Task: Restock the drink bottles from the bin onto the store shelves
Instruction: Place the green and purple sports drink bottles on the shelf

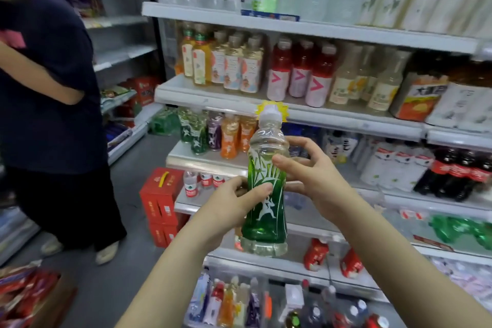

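A clear drink bottle with a green label and white cap [266, 194] is held upright in front of the shelves. My left hand [234, 202] grips its lower body from the left. My right hand [308, 170] holds its upper body from the right, thumb on the label. Behind it, the third shelf [186, 154] carries matching green, purple and orange bottles [213, 136]. The bin [266, 306] at the bottom centre holds several mixed bottles.
A person in dark clothes [53, 114] stands in the aisle at left. Red cartons [159, 202] are stacked on the floor beside the shelving. Upper shelves hold tea, red and pale drinks [300, 72]. Cola bottles [452, 173] stand at right. Snack packs [24, 293] lie at lower left.
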A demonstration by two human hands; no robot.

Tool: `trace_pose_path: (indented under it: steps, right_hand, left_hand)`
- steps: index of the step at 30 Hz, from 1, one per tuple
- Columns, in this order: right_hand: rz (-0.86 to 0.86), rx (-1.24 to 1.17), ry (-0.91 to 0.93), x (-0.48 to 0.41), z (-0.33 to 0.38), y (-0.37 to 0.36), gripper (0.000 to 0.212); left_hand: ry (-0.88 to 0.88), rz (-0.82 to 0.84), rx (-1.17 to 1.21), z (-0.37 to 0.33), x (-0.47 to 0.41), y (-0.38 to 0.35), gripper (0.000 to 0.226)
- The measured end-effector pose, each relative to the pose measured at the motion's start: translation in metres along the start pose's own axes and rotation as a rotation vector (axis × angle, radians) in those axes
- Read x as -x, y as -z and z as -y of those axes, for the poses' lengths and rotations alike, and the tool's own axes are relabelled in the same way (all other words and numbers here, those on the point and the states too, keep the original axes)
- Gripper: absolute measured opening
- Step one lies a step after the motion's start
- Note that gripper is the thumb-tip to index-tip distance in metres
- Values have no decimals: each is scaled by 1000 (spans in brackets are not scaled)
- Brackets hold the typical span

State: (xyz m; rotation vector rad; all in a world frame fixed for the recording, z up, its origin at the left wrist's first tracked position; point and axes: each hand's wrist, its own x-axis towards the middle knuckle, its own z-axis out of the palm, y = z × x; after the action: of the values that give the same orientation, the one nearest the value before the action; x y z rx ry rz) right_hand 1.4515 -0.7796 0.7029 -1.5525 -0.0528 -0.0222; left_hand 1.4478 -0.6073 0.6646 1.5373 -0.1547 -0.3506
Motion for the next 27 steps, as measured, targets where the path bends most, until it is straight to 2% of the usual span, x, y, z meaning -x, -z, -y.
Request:
trace_pose_path:
  steps: [3, 7, 10, 13, 17, 20, 27]
  right_hand:
    - [33, 13, -26, -36, -18, -44, 51]
    - [46, -34, -90, -76, -41, -86, 63]
    - [59, -84, -139, -100, -54, -103, 55]
    - [85, -89, -180, -122, -69, -108, 49]
    - [170, -99, -243, -149, -84, -109, 48]
    - [206, -111, -256, -175, -93, -105, 41]
    - [224, 42, -302, -258, -139, -106, 33]
  left_hand:
    - [30, -33, 8, 7, -16, 48, 25]
    - [76, -85, 22, 18, -35, 103, 25]
    - [148, -95, 40, 28, -51, 127, 29]
    - [195, -98, 30, 36, -67, 143, 36]
    - [226, -168, 39, 40, -86, 152, 23]
    - [235, -217, 49, 47, -104, 157, 23]
    - [262, -315, 113, 74, -165, 191, 18]
